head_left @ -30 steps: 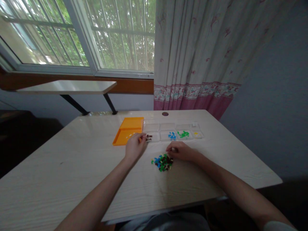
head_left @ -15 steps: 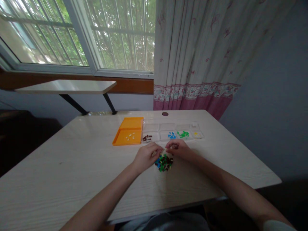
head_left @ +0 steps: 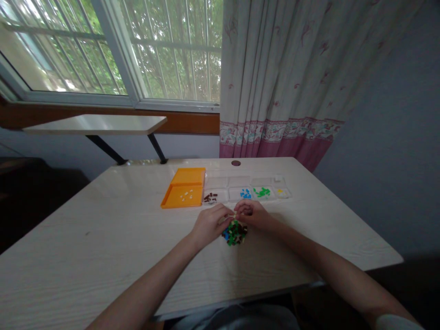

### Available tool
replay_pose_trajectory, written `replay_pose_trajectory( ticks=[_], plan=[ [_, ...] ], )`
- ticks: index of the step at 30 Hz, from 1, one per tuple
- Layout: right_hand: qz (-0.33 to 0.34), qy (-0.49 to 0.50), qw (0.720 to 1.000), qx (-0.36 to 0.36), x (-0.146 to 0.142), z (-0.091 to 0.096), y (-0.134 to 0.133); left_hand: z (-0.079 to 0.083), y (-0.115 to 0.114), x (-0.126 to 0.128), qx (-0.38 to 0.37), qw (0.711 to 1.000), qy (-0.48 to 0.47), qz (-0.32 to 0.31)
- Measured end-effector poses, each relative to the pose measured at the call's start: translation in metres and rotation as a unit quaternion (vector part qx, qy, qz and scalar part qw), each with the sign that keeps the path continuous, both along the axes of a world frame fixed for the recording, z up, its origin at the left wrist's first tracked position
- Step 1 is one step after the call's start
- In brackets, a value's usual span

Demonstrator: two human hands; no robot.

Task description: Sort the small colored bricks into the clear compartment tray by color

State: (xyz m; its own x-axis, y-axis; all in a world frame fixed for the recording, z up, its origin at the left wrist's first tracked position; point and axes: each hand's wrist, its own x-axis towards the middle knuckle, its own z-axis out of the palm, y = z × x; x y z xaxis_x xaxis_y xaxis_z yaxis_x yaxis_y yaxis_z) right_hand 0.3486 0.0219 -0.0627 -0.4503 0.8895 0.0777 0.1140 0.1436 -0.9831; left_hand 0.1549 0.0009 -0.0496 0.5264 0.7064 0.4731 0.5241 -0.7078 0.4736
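My left hand (head_left: 211, 224) and my right hand (head_left: 254, 214) meet fingertip to fingertip above a heap of small building bricks (head_left: 235, 233). Both are closed in a pinch. A small pale piece (head_left: 234, 214) shows between the fingertips; its exact shape is too small to tell. Green, brown, blue and pale bricks are mixed in the heap, and my fingers partly cover its far edge.
Behind my hands lies a clear compartment tray (head_left: 237, 179) with brown bricks (head_left: 211, 197), blue bricks (head_left: 245, 193), green bricks (head_left: 261, 192) and yellow bricks (head_left: 279, 190). An open orange case (head_left: 189, 176) on its left holds white bricks (head_left: 186, 195). A raised shelf (head_left: 99, 123) stands at the back left.
My right hand has moved slightly left, so its fingertips now meet those of my left hand. The heap and the containers look the same.
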Motion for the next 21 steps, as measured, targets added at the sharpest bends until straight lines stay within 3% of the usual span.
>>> replay_pose_trajectory(
  ticks=[6, 10, 13, 17, 21],
  plan=[
    [0.011, 0.008, 1.000, -0.024, -0.001, -0.002, 0.000, 0.001, 0.000, 0.001, -0.025, 0.999, -0.019, -0.028],
    [0.011, -0.001, 1.000, 0.005, 0.003, 0.000, 0.003, 0.002, 0.002, 0.001, -0.016, 0.999, -0.049, -0.013],
    [0.001, -0.070, 0.996, 0.048, 0.015, 0.006, 0.008, 0.005, 0.005, -0.004, -0.001, 0.995, -0.090, 0.035],
    [0.075, -0.207, 0.970, 0.104, 0.039, 0.017, 0.014, 0.014, 0.008, -0.014, 0.013, 0.982, -0.157, 0.108],
    [0.125, -0.290, 0.938, 0.144, 0.050, 0.022, 0.015, 0.020, 0.008, -0.020, 0.019, 0.968, -0.206, 0.140]
  ],
)
